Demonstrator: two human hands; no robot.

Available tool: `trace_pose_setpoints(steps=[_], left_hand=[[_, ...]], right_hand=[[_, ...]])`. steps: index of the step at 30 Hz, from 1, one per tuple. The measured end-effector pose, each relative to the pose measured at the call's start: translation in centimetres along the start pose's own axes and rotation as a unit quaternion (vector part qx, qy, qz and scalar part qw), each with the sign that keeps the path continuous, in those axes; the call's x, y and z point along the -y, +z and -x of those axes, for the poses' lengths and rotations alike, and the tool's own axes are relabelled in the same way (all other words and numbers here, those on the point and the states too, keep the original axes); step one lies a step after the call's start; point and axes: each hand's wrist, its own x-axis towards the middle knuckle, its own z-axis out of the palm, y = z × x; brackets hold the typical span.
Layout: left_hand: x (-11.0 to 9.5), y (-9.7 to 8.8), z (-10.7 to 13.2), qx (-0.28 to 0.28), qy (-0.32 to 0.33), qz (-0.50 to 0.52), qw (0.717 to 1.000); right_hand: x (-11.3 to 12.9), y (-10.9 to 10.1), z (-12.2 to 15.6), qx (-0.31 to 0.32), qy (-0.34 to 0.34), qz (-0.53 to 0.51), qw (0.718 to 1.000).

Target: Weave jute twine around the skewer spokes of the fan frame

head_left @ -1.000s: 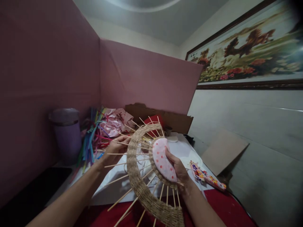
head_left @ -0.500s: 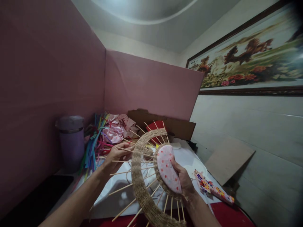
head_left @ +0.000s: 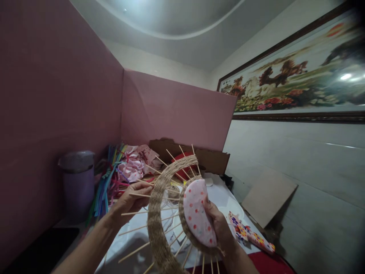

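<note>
Head view: a woven frame (head_left: 155,215) held over a crowded table (head_left: 219,199)

In the head view, pink panels (head_left: 176,110) enclose the left and rear; a picture (head_left: 293,82) of horses hangs on the right wall. At left stand a purple cup (head_left: 78,186) and, just beside it, coloured strips (head_left: 105,190). A heap of pink cloth (head_left: 135,163) lies next to them, with cardboard (head_left: 213,158) behind. At right, flowered cloth (head_left: 253,236) lies near the table's edge, and a tan board (head_left: 269,199) leans at the wall. The frame stands in front of a red object (head_left: 178,156) and a ball of twine (head_left: 172,191), hiding part of each.

The frame is raised above the white tabletop, between the two hands, its lower end cut off by the view's edge. A broad, curved band of brown twine crosses pale sticks (head_left: 134,230) that radiate from a half-round pad (head_left: 198,213), white-pink with red dots and bordered by twine. The right hand (head_left: 218,222) grips the pad by its straight side, thumb on the front, other fingers largely hidden. The left hand (head_left: 132,198) has its fingers drawn narrow among the sticks, just outside the band; whether they pinch one cannot be told.
</note>
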Motion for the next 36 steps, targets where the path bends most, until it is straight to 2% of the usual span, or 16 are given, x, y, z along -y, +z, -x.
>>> trace_pose_setpoints(steps=[5, 13, 16, 20, 24, 29, 36], left_hand=[[-0.4, -0.9, -0.1, 0.034, -0.014, 0.004, 0.999], [-0.5, -1.2, -0.2, 0.003, -0.022, 0.016, 1.0], [-0.5, -0.9, -0.1, -0.017, -0.028, 0.014, 0.999], [-0.8, 0.4, 0.4, -0.055, -0.032, 0.007, 0.998], [-0.8, 1.3, 0.8, -0.04, -0.043, 0.016, 0.998], [-0.2, 0.9, 0.4, -0.002, -0.053, 0.012, 0.999], [0.6, 0.6, -0.2, -0.025, -0.06, 0.013, 0.998]], right_hand=[[0.1, 0.6, 0.1, -0.003, -0.001, 0.018, 1.0], [-0.8, 0.3, -0.9, 0.013, 0.006, 0.01, 1.0], [-0.7, 0.3, -0.9, 0.015, 0.006, 0.009, 1.0], [-0.2, 0.3, -1.0, 0.004, 0.0, 0.015, 1.0], [-0.2, -0.1, -1.2, -0.008, -0.008, 0.014, 1.0], [-0.9, -0.8, -1.3, -0.004, -0.004, -0.006, 1.0], [-1.0, -1.2, -0.9, -0.019, -0.016, -0.022, 0.999]])
